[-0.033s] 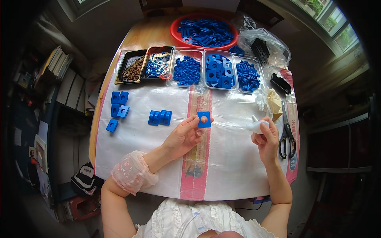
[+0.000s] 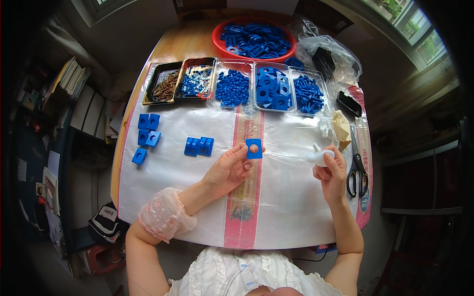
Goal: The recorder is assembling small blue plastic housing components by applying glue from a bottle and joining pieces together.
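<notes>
Between the fingertips of my left hand stands a flat blue square plastic plate with a round hole through its middle. To the right, my right hand is closed around a small white squeeze bottle, whose narrow nozzle points up and to the left, apart from the plate. Beyond my left wrist lies a pair of ribbed blue plastic pieces side by side. Farther left, several blue pieces with holes rest on the table covering.
Along the back runs a row of trays: brown screws, small metal nuts, and blue parts in clear boxes. Behind them sits a red basin heaped with blue pieces. Black-handled scissors and crumpled brown paper lie at the right.
</notes>
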The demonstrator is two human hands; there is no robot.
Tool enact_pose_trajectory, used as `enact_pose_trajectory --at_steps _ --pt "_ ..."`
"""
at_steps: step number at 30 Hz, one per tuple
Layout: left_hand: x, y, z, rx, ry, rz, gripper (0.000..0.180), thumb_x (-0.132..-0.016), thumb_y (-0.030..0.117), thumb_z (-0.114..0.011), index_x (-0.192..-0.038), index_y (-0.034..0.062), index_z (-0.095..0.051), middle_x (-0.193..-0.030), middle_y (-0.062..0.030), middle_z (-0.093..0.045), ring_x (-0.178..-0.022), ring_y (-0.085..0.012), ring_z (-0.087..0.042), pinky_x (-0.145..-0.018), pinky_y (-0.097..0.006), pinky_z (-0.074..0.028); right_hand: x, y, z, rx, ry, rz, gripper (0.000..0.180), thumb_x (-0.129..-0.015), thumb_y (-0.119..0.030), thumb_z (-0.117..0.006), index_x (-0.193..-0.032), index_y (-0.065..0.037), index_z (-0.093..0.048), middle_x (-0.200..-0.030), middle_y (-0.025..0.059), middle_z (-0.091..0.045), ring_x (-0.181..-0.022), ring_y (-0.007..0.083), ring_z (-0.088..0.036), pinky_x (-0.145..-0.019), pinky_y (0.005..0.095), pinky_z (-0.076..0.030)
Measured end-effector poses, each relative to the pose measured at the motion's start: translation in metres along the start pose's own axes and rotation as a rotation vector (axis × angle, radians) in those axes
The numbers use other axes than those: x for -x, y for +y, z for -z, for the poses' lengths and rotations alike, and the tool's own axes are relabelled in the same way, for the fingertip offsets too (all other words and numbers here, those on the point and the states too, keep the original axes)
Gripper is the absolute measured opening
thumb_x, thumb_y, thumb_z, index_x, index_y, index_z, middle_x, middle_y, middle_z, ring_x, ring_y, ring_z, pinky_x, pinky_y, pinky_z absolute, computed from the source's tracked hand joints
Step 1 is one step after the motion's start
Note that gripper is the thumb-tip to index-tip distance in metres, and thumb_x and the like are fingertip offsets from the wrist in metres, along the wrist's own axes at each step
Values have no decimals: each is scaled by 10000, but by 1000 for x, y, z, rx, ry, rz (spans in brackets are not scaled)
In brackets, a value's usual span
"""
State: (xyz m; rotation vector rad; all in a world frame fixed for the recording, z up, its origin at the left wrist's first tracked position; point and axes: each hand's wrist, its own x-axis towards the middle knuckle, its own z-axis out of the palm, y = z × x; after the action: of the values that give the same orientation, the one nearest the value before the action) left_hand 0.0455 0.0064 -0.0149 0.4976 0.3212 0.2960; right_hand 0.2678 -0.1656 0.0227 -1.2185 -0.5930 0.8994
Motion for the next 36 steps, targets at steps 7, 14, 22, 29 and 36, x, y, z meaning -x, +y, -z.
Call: enact_pose_trajectory --at_steps 7,14,22,29,36 --pt "1 1 2 47 -16 11 165 -1018 273 -552 -1116 141 -539 -1062 70 -570 -713 -44 -389 -586 -192 -337 0 1 1 -7 3 -2 166 -976 -247 -559 -929 -98 -503 -558 -40 -406 -469 27 -277 -469 223 -201" --pt "3 4 0 22 26 42 183 -1013 281 -562 -1131 142 -546 -991 79 -553 -683 -29 -337 -521 -168 -269 -1 0 1 13 1 14 186 -976 -267 -559 -914 -101 -503 -550 -41 -399 -460 21 -273 -461 218 -199" --pt "4 5 1 -14 49 53 191 -1002 290 -582 -1130 152 -553 -982 96 -560 -637 -14 -314 -476 -161 -227 -1 1 1 21 5 18 191 -976 -270 -560 -913 -100 -501 -552 -43 -398 -457 19 -273 -458 216 -203" --pt "4 5 -1 -5 46 52 190 -1003 289 -580 -1128 149 -554 -979 99 -561 -634 -12 -311 -470 -157 -230 -1 0 1 12 3 2 178 -972 -257 -570 -923 -100 -501 -582 -47 -422 -472 16 -291 -468 212 -216" --pt "4 6 -1 -3 48 57 191 -1005 289 -576 -1130 147 -554 -970 102 -557 -634 -11 -312 -470 -159 -230 -1 1 1 14 6 -4 179 -972 -258 -568 -925 -98 -503 -571 -48 -411 -468 17 -288 -464 213 -211"
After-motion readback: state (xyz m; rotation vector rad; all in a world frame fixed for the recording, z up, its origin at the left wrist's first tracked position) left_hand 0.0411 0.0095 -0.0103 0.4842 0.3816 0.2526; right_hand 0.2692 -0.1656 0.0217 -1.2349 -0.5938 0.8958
